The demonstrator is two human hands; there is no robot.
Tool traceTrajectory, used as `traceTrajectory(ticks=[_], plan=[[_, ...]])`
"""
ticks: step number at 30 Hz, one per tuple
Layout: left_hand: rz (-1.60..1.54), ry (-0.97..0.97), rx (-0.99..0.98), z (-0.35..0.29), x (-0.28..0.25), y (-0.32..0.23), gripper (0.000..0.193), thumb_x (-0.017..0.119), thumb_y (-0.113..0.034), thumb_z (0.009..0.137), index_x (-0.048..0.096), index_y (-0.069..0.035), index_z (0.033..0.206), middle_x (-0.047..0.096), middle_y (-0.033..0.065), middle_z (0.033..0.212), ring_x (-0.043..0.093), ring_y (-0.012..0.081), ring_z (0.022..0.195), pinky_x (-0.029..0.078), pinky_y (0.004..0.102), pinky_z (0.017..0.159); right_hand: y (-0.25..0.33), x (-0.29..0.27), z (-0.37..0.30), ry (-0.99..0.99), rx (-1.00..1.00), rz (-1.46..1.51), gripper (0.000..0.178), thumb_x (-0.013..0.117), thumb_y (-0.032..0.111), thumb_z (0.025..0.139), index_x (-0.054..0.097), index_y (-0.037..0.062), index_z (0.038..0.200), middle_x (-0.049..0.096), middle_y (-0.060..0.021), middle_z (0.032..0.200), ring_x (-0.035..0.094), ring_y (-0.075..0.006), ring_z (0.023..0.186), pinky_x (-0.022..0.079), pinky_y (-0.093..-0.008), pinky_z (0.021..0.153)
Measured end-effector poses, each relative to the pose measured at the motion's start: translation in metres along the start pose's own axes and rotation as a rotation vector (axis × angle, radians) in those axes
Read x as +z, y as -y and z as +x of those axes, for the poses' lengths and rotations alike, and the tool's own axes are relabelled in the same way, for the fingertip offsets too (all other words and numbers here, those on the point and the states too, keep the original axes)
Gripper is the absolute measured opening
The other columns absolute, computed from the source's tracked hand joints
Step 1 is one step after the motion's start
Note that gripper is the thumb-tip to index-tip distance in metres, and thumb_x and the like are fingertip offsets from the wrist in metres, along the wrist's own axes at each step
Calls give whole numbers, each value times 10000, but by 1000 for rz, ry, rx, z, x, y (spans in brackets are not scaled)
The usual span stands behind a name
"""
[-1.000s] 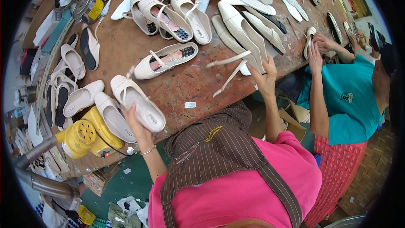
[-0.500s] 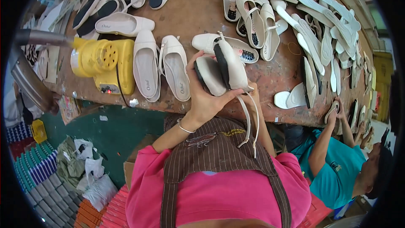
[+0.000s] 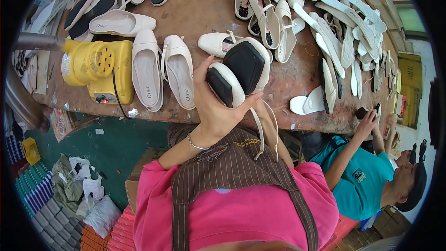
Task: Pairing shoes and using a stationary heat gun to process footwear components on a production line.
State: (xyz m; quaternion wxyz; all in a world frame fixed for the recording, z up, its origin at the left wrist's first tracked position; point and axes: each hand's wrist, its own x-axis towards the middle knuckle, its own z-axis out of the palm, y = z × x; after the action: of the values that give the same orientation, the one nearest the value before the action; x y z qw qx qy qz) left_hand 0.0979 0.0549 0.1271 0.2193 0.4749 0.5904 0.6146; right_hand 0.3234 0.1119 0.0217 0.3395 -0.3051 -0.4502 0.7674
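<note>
Above the table's near edge I hold cream slingback footwear (image 3: 260, 69) with black soles facing up. Two black-soled parts lie side by side; whether this is one bent shoe or a pair, I cannot tell. My left hand (image 3: 216, 116) is closed around the smaller part, thumb across its lower end. Partly hidden behind the footwear, my right hand (image 3: 264, 111) grips the larger part from the right. Thin cream straps (image 3: 258, 132) dangle below. Just behind lies a cream shoe (image 3: 214, 42), and a cream pair (image 3: 180, 76) stands to the left.
A yellow machine (image 3: 100, 67) with a black cord sits at the left of the worn table (image 3: 200, 4). More shoes and white insoles (image 3: 325, 42) pile up at the right. A co-worker in a teal shirt (image 3: 357, 176) handles a shoe at the right edge.
The footwear has turned in my hands, so its black soles now face up where the cream sides and interior showed before. The co-worker's hands have shifted slightly with their shoe.
</note>
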Motion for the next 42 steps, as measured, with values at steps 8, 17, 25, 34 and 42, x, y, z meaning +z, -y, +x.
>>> traceTrajectory(ticks=[8, 17, 25, 34, 42], plan=[[148, 50, 99, 2, 5, -14, 974, 857, -249, 565, 285, 37, 1299, 434, 197, 1151, 463, 337, 1055, 378, 428, 906, 20, -33, -28, -33, 9, 100, 335, 689, 38, 738, 624, 10, 1066, 565, -80, 1181, 521, -154, 1084, 422, -325, 905], [87, 66, 140, 2, 7, -13, 1030, 846, -254, 579, 229, 48, 1346, 426, 226, 1196, 456, 355, 1053, 369, 443, 908, 25, -32, -62, -6, 46, 231, 349, 689, 45, 744, 612, 11, 1084, 568, -78, 1175, 522, -158, 1085, 413, -327, 917], [82, 72, 141, 1, 5, -13, 1066, 843, -257, 582, 193, 50, 1368, 426, 227, 1199, 460, 356, 1050, 370, 444, 906, 60, -117, -71, 28, 80, 362, 362, 688, 51, 750, 602, 12, 1099, 571, -76, 1170, 522, -162, 1087, 406, -329, 928], [171, 112, 84, 5, 1, -13, 1122, 826, -218, 602, 88, 51, 1404, 399, 248, 1235, 433, 376, 1117, 343, 435, 962, -58, 109, 25, 53, 105, 517, 377, 688, 57, 756, 590, 14, 1117, 575, -74, 1164, 523, -167, 1088, 397, -331, 940], [-130, 217, -65, 18, -20, 7, 1050, 785, -119, 629, 110, 35, 1419, 349, 176, 1318, 414, 267, 1169, 364, 355, 962, -42, 67, 8, 46, 100, 648, 390, 688, 63, 761, 580, 15, 1133, 578, -73, 1159, 524, -171, 1090, 389, -333, 951]])
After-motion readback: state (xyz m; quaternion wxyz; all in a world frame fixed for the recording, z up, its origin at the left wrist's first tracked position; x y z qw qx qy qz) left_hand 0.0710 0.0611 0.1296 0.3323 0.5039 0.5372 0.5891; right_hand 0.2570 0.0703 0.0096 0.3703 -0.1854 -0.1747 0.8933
